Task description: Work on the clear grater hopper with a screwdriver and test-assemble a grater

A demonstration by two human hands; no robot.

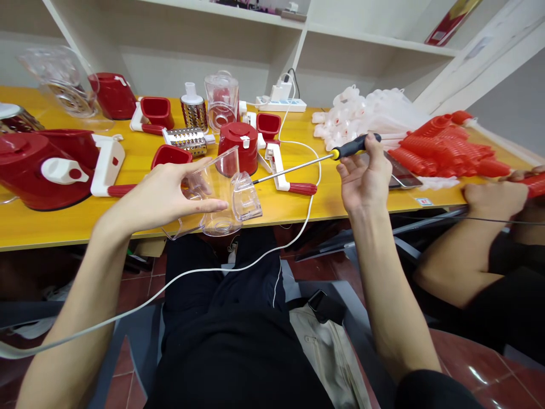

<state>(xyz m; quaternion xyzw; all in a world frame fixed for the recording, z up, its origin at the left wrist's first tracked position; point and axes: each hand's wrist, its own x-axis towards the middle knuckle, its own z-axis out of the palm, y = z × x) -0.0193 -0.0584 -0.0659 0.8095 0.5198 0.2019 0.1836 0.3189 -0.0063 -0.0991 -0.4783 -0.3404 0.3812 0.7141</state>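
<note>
My left hand (168, 190) grips a clear plastic housing (221, 193) and holds it above the near edge of the yellow table (51, 221). My right hand (366, 176) holds a screwdriver (317, 162) by its black and yellow handle. The metal shaft points left, and its tip reaches the clear housing. A red drum housing (238, 145) stands just behind the clear part.
Red and white grater bodies (46, 165), metal drums (189, 139), clear hoppers (221, 99) and a power strip (281, 103) lie on the table. White parts (361, 113) and stacked red parts (447, 147) are at the right, where another person's hand (494, 196) works. A white cable (191, 275) crosses my lap.
</note>
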